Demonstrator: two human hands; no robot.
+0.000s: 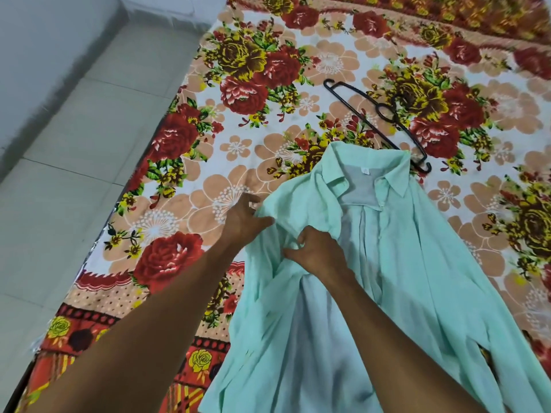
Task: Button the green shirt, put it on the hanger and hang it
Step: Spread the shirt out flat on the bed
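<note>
You're barely started: the green shirt (396, 263) lies open on the bed (238, 138), seemingly unbuttoned, both your left hand (243, 217) and right hand (317, 251) gripping its front panel, the hanger (384, 120) unused beyond the collar.

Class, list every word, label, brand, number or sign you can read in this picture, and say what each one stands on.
No text can be read here.
Neck label inside the collar of the green shirt: a small white tag, too small and blurred to read.
Black hanger: no marking shows.
Floral bedcover: flower pattern only, no words or numbers.
</note>
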